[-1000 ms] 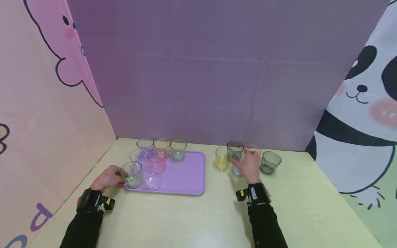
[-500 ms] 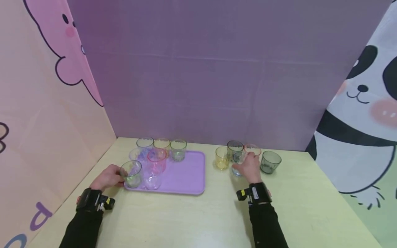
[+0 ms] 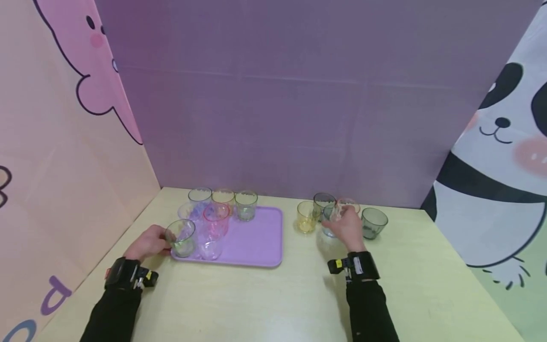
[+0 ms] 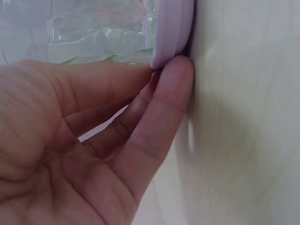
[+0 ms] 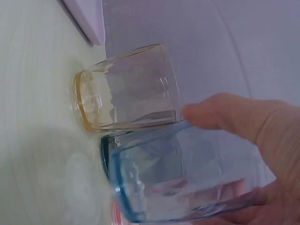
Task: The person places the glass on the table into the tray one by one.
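Note:
My left hand (image 3: 147, 243) pinches the near left rim of the purple tray (image 3: 260, 240); in the left wrist view the thumb lies above the tray rim (image 4: 172, 35) and the fingers below. A green-tinted glass (image 3: 183, 240) stands on the tray right beside that hand. With my right hand (image 3: 348, 229) I grip a blue glass (image 5: 173, 173), tilted and raised slightly off the table in the right wrist view. A yellow glass (image 5: 129, 91) stands close to it, and a dark glass (image 3: 323, 201) and a pink glass (image 3: 348, 203) stand behind.
Several other glasses crowd the tray's left half and back, among them a pink one (image 3: 216, 221) and a green one (image 3: 246, 206). A grey glass (image 3: 373, 223) stands right of my right hand. A purple backdrop (image 3: 273, 118) rises behind the table.
My right hand has closed around the blue glass and raised it slightly, shifting a little right. The left hand stays at the tray's rim.

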Tool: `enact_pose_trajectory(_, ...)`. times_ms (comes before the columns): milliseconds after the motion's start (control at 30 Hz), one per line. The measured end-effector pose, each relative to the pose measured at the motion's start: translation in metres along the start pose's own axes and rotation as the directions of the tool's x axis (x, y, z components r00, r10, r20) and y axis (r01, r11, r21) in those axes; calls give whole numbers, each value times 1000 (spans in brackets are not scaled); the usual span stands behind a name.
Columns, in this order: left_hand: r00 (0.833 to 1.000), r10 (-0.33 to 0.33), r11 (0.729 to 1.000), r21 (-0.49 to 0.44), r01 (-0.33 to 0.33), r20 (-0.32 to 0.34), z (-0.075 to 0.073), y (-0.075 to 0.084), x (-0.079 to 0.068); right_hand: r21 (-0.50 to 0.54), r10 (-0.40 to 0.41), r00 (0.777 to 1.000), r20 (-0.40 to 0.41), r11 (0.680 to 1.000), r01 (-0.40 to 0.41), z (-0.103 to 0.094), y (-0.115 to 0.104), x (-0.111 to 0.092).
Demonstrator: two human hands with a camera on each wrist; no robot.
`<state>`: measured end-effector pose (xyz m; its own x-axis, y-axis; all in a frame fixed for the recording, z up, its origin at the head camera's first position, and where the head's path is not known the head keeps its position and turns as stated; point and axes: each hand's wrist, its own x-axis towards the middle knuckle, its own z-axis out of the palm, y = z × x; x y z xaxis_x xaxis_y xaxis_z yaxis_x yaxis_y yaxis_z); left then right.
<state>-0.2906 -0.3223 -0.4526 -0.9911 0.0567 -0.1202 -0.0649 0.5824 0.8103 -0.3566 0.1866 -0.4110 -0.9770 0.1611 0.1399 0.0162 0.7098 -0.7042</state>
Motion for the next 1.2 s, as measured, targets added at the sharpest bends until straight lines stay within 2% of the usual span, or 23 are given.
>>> enact_pose_trajectory(233, 1000, -11, 1000, 8, 11, -3, -2, 2, -1, 133, -48, 996, -74, 989, 58, 2, -4, 0)
enact_pose_trajectory(500, 1000, -31, 1000, 6, 31, -3, -3, 0, -1, 230, -33, 996, -77, 972, 50, 1, -13, -1)
enact_pose_trajectory(600, 1000, -25, 1000, 1, 25, -2, -4, -1, -1, 260, -52, 996, -66, 963, 67, 1, -19, -3)
enact_pose_trajectory(833, 1000, -18, 1000, -2, 18, -1, -3, -1, -1, 435, -122, 992, 29, 895, 97, 8, -31, -10)
enact_pose_trajectory(1067, 999, -51, 999, -1, 51, -7, -1, 0, 3, 486, -164, 986, 26, 864, 131, 16, -42, -15)
enact_pose_trajectory(1200, 999, -42, 999, 5, 42, -4, -1, -1, 3, 519, -188, 981, 52, 844, 135, 23, -49, -18)
